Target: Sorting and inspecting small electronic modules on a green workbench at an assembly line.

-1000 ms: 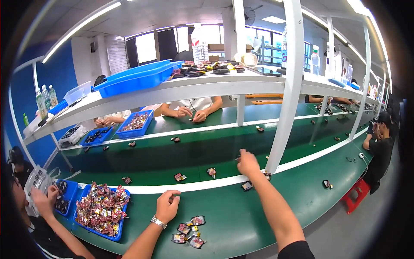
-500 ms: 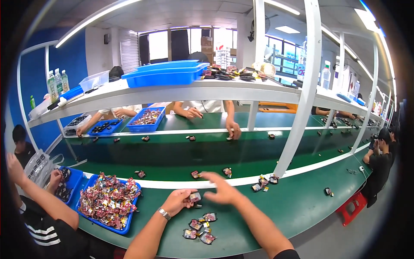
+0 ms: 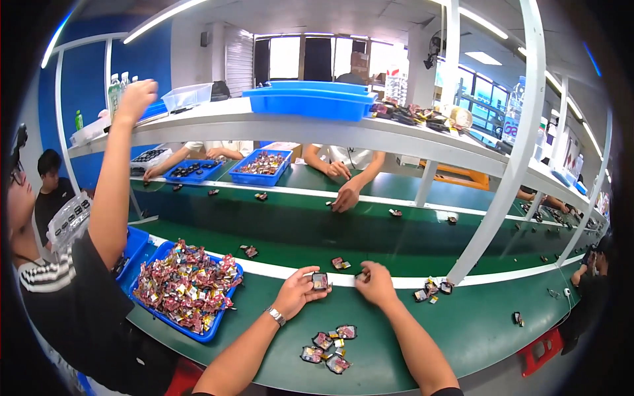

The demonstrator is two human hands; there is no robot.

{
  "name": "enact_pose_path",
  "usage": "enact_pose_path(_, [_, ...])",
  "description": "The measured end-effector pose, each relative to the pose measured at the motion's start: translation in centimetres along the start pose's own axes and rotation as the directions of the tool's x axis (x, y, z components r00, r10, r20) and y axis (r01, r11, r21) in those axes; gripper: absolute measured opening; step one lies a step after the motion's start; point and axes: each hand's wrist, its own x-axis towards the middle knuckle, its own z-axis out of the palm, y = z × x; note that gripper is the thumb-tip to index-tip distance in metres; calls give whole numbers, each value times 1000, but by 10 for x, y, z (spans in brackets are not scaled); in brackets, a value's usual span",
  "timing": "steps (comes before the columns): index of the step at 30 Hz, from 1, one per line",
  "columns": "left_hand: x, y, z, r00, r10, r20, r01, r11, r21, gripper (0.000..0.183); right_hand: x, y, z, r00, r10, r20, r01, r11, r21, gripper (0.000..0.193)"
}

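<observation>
Between the two hands, at the white line of the green belt (image 3: pixel 502 330): a small dark square piece (image 3: pixel 319 281), pinched upright in the fingers of the left hand (image 3: pixel 298 293). Silver watch (image 3: pixel 277 316) on that wrist. Right hand (image 3: pixel 376 285) just beside, palm down on the belt, fingers curled; thumb and fingertip touching a tiny dark bit (image 3: pixel 360 276) at the white line. Cannot tell if really gripped or only touched.

Below the hands, nearer the body: a little heap of shiny wrapped pieces (image 3: pixel 328 348) lying flat on the green. Just above the hands: one more red piece (image 3: pixel 340 263) on the darker moving strip. Right of the right hand, by the slanted white post (image 3: pixel 492 198): another small bunch of pieces (image 3: pixel 430 291).

Left of the left hand: a blue tray (image 3: pixel 205 330) heaped full of red and gold packets (image 3: pixel 186 284). Beside that tray, a neighbour in a dark shirt, one arm (image 3: pixel 115 178) stretched up to the shelf.

Far above the hands, across the belt: other people's hands (image 3: pixel 343 191) resting on the far edge, and more blue trays (image 3: pixel 261 166). On top of the shelf, a big blue bin (image 3: pixel 310 100).
</observation>
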Motion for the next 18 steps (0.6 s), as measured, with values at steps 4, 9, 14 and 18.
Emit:
enact_pose_path(4, [4, -1, 6, 998, 46, -42, -46, 999, -5, 41, -51, -48, 3, 978, -81, 192, 82, 997, 3, 46])
enact_pose_path(9, [5, -5, 8, 999, 22, -35, -20, 999, 50, 40, -52, -78, -24, 914, -326, 243, 323, 945, 52, 42])
enact_pose_path(14, [3, -9, 15, 999, -46, 0, 45, 982, 182, 39, -43, -63, -22, 911, -407, 61, 404, 913, 55, 39])
enact_pose_path(18, [-1, -9, 23, 996, -74, 57, 57, 964, 259, 41, -41, -58, -19, 852, -516, 92, 519, 855, -6, 33])
